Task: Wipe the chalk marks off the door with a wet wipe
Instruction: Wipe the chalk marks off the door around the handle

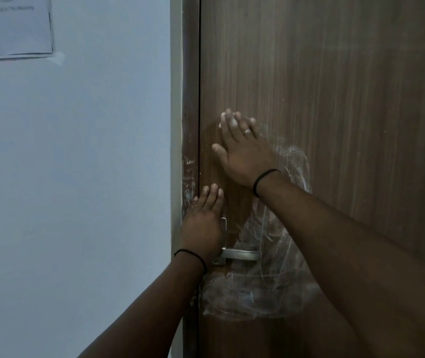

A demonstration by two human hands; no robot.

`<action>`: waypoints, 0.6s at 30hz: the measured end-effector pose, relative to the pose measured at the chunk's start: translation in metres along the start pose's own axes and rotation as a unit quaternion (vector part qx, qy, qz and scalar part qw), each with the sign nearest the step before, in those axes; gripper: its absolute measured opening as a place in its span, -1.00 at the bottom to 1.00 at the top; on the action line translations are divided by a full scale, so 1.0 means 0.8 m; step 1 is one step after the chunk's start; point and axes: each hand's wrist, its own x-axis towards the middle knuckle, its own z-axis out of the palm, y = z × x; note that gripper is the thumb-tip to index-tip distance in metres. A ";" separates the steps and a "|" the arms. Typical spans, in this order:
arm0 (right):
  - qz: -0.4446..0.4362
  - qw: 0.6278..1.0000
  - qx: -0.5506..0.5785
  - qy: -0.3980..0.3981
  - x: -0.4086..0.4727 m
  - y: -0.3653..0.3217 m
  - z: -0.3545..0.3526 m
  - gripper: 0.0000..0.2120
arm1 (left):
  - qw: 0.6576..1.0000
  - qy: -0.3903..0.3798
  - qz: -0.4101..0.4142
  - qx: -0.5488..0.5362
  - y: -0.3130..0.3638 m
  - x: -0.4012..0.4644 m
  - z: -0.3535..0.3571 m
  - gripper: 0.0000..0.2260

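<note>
Pressing flat on door point(335, 86): right hand point(242, 151), fingers straight and close together, palm against wood above the lever. White wet wipe point(223, 120) only just visible, peeking out under the fingertips at upper left of the hand; most of it hidden beneath the palm/fingers. Ring on one finger, dark band point(264, 180) at rt wrist.

Left hand point(203, 223) lower down, also flat w/ fingers straight, lying along the door edge next to the frame point(190, 99), covering the upper part of the metal handle point(241, 254). Holds nothing. Dark band on lt wrist too.

Chalk marks point(257, 293): whitish smeared swirls on door, around and below the handle, running up to the right of rt wrist. Patch of wood between the two hands looks darker, no chalk on it. Some white scuffing on frame beside lt hand.

Wall point(77, 177) pale, left of frame; paper notice point(12, 24) taped at top left, text too blurred to read.
</note>
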 end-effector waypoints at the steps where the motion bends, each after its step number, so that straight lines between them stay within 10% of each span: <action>1: 0.020 1.000 0.005 0.001 0.006 0.006 -0.005 -0.36 | 1.000 -0.001 -0.002 -0.001 0.001 0.000 0.000 -0.44; 18: 0.012 0.999 0.013 -0.028 -0.020 0.031 -0.009 -0.33 | 1.000 -0.003 -0.026 0.007 0.010 0.000 0.000 -0.46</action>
